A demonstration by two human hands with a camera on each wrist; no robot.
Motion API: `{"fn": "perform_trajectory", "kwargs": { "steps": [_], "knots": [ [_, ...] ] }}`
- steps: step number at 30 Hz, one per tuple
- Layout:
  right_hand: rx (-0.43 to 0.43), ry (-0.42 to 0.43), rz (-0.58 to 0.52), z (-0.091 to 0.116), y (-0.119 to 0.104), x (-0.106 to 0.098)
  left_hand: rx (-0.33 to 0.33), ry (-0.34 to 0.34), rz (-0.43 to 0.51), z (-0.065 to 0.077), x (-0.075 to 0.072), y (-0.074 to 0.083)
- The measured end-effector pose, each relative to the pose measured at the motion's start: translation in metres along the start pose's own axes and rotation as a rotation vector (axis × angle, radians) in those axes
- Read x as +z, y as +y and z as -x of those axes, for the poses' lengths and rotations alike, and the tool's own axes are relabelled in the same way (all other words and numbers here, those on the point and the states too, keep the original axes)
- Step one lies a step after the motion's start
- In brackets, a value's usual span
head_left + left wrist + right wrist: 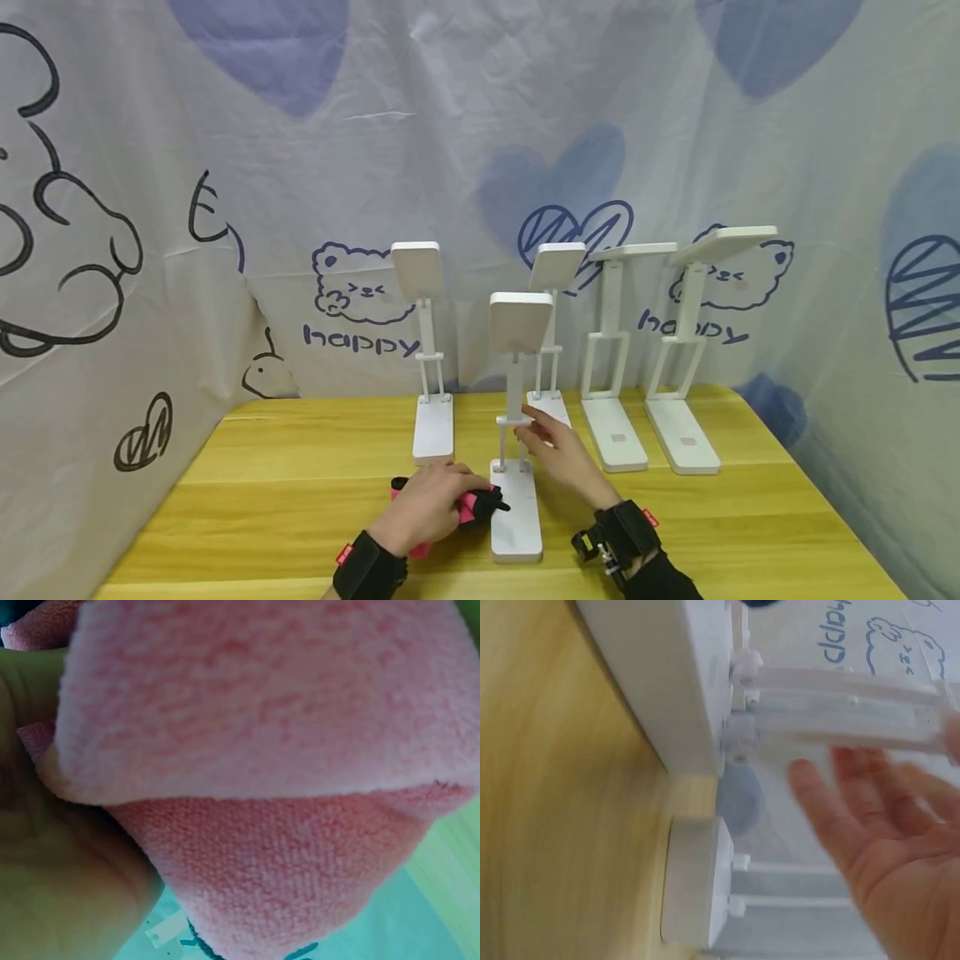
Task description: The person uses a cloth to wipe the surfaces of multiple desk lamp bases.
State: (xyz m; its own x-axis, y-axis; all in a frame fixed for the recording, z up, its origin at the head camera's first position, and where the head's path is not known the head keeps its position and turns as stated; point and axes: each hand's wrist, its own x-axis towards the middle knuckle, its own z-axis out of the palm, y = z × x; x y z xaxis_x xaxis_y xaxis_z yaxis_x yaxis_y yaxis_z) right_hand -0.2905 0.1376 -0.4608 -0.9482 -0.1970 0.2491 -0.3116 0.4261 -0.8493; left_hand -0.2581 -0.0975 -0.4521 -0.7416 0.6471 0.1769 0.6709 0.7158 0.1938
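In my feed, the left hand [429,504], at lower center of the head view, has its fingers curled over the cloth [277,742], pink with a dark end; the wrist view has it against the palm. The right hand [564,458], just right of center, has its lower fingers apart; whether thumb and index pinch the crossbar [513,422] I can't tell (that view is blurred).

Between them, at lower center, stands the near lamp [515,400], upright; the cloth's dark end overlaps the left edge of its base [515,532].

What worries me is that tall, narrow build: a hard wipe with the right hand giving no support could, I judge, slide or tip it. Loose cloth might snag the struts, and a careless pull could fold the hinge.

Farther out, one lamp [547,407] sits right behind, so a backward shove could knock it. The left lamp [433,429] and two right lamps [682,437] look safer.
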Motion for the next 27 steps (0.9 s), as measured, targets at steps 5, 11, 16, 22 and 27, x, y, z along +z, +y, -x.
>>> {"fn": "perform_trajectory", "kwargs": {
  "steps": [5, 11, 16, 22, 27],
  "knots": [
    [0.026, -0.049, 0.231, 0.005, 0.003, -0.002, -0.015, -0.007, -0.018, 0.006, -0.001, -0.007],
    [0.057, -0.155, 0.361, 0.011, -0.004, -0.003, -0.017, 0.0, -0.011, 0.012, 0.0, -0.014],
    [0.037, -0.285, 0.412, 0.017, -0.02, 0.002, -0.037, -0.023, 0.013, 0.014, 0.0, -0.015],
    [-0.058, -0.392, 0.554, 0.028, -0.035, 0.022, -0.053, -0.065, 0.029, 0.014, 0.001, -0.015],
    [-0.1, -0.399, 0.692, 0.036, -0.039, 0.03, -0.063, -0.106, 0.045, 0.013, -0.001, -0.017]
  ]
}}
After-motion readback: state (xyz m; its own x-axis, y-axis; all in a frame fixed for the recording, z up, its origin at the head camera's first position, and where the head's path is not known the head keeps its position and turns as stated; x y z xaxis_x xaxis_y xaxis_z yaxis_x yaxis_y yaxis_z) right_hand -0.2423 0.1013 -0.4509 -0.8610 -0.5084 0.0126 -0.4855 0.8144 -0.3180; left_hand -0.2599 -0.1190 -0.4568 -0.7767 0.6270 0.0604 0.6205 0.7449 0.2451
